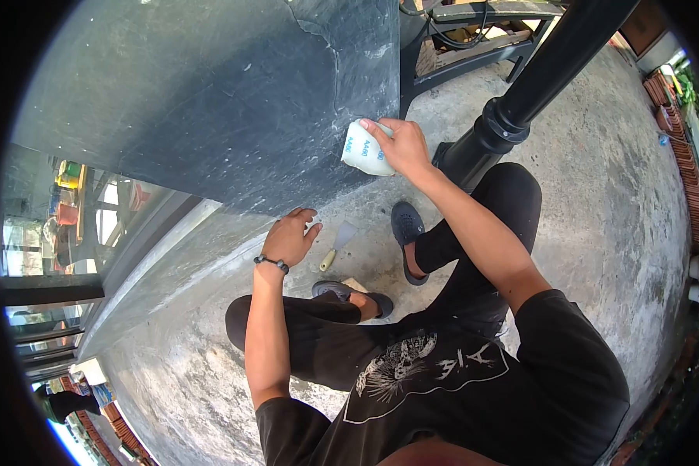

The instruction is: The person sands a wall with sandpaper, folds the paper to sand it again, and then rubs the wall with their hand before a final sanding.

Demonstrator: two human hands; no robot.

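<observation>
My right hand (404, 146) grips a sheet of sandpaper (363, 151), its pale back printed "AA60" in blue. The sheet lies against the dark grey wall panel (233, 116), close to its right edge, where whitish scuffs and dust show. My left hand (289, 237), a beaded bracelet on its wrist, is at the panel's lower edge with fingers apart and nothing in them. On the concrete floor below, between my hands and feet, rests a putty knife (329, 259) with a yellowish handle and a wide blade.
A black metal post (512, 116) rises just right of my right hand. Behind it stands a dark bench-like frame (474, 70) with a cable. Glass panes (54, 233) are at the left, and stacked terracotta tiles (687, 155) line the far right.
</observation>
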